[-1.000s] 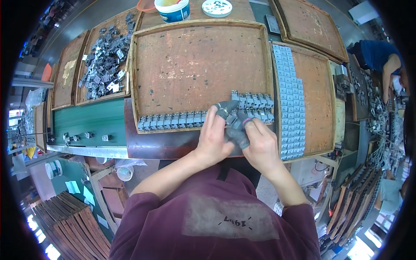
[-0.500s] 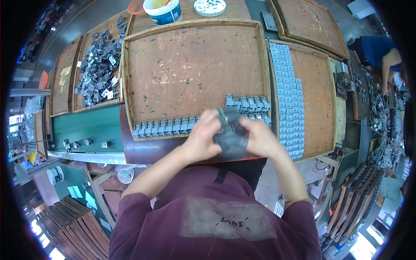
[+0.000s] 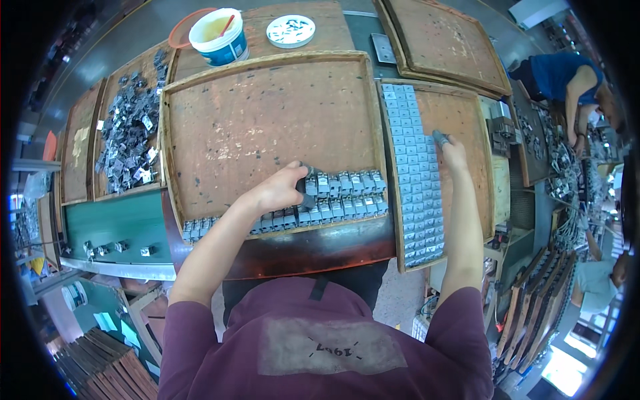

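My left hand (image 3: 280, 189), with dark covers on thumb and finger, is closed around the left end of the upper row of grey block-shaped parts (image 3: 343, 186) in the middle wooden tray (image 3: 267, 120). A longer front row of such parts (image 3: 327, 212) stands along the tray's near edge. Over the right wooden tray (image 3: 460, 113), my right hand (image 3: 455, 153) reaches with a dark-covered fingertip extended beside the columns of light grey rectangular pieces (image 3: 417, 167). Its other fingers are partly hidden, and nothing shows in it.
A heap of dark small parts (image 3: 130, 133) lies in the left tray. Few parts sit on the green surface (image 3: 113, 227). Behind the middle tray stand a white-and-blue bucket (image 3: 220, 40) and a round white dish (image 3: 291, 32). A person in blue (image 3: 563, 77) works at far right.
My hands, together over the front of the middle tray before, have parted. The left has settled at the upper row's end; the right has moved right and away to the right tray.
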Available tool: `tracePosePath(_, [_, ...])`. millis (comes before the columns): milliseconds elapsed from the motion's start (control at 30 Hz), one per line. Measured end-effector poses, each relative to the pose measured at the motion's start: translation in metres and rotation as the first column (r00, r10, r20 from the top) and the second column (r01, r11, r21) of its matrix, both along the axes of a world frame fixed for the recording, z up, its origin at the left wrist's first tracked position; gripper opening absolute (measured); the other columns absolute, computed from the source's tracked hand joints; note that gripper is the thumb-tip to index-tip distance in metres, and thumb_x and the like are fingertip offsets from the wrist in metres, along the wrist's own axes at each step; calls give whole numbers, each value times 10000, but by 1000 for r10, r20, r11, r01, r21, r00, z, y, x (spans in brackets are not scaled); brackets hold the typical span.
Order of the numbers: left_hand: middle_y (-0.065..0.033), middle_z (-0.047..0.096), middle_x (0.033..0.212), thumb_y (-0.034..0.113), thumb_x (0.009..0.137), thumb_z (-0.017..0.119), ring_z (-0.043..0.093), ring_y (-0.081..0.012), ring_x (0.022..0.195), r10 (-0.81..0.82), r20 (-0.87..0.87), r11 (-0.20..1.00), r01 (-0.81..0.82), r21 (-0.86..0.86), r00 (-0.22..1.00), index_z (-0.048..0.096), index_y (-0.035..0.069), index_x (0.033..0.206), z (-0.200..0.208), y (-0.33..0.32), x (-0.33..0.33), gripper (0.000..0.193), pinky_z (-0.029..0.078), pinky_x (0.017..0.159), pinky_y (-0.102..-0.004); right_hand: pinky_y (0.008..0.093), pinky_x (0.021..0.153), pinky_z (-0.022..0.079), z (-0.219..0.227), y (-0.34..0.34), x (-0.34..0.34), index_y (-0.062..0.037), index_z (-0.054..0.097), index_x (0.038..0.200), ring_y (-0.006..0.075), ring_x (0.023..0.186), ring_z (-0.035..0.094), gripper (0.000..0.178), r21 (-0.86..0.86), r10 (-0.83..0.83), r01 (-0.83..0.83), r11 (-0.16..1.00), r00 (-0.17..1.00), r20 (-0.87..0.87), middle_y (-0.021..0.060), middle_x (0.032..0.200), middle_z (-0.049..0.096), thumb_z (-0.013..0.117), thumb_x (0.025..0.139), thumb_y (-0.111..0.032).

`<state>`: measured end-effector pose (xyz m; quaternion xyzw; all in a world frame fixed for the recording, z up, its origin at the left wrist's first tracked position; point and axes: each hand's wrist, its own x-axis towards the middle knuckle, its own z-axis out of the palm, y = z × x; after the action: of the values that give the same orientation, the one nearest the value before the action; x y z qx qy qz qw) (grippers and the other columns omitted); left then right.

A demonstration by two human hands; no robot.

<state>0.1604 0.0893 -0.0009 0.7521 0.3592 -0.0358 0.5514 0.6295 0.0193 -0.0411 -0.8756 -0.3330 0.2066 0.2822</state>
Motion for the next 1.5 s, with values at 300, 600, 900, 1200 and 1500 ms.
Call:
tracePosePath(300, [-191, 514, 1218, 225, 813, 741, 530, -371, 1154, 92, 58, 963, -104, 250, 994, 554, 78, 1322, 14, -4, -8, 562, 463, 995, -420, 305, 691, 518, -20, -7, 32, -50, 695, 1108, 182, 836, 649, 249, 232, -69, 224, 946, 842, -535, 86, 918, 696, 698, 904, -193])
tracePosePath(600, [-189, 643, 1128, 182, 792, 627, 633, -397, 1035, 918, 78, 143, -505, 851, 390, 665, 39, 1089, 36, 134, -223, 332, 516, 898, -482, 290, 680, 533, 38, -36, -27, -35, 569, 1243, 177, 854, 665, 242, 543, 75, 344, 766, 792, -607, 87, 1079, 662, 535, 1023, -130])
tracePosePath(900, [-197, 689, 1177, 296, 789, 637, 654, -364, 1111, 973, -110, 221, -691, 688, 201, 704, 93, 1114, 20, 186, -243, 389, 520, 950, -454, 270, 665, 573, 74, -35, -153, -26, 609, 1210, 150, 814, 659, 255, 530, 240, 145, 835, 772, -589, 63, 1015, 659, 651, 965, -83])
tracePosePath(1200, [-81, 672, 879, -30, 903, 459, 622, -123, 633, 891, 452, 105, -986, -133, 34, 590, 105, 1246, 41, 109, -243, 391, 456, 533, -261, 275, 659, 563, 93, -49, -201, -5, 609, 1221, 116, 754, 633, 275, 596, 304, 53, 801, 822, -482, 39, 951, 650, 652, 979, -129])
tracePosePath(1500, [-171, 687, 1115, 201, 1008, 570, 708, -280, 929, 843, 534, 506, -422, -752, 60, 527, 87, 1318, 70, -47, -137, 333, 563, 743, -357, 330, 771, 586, 149, -60, -289, -14, 590, 1234, 155, 871, 658, 358, 641, 556, -118, 758, 632, -540, 43, 1000, 653, 710, 900, -57])
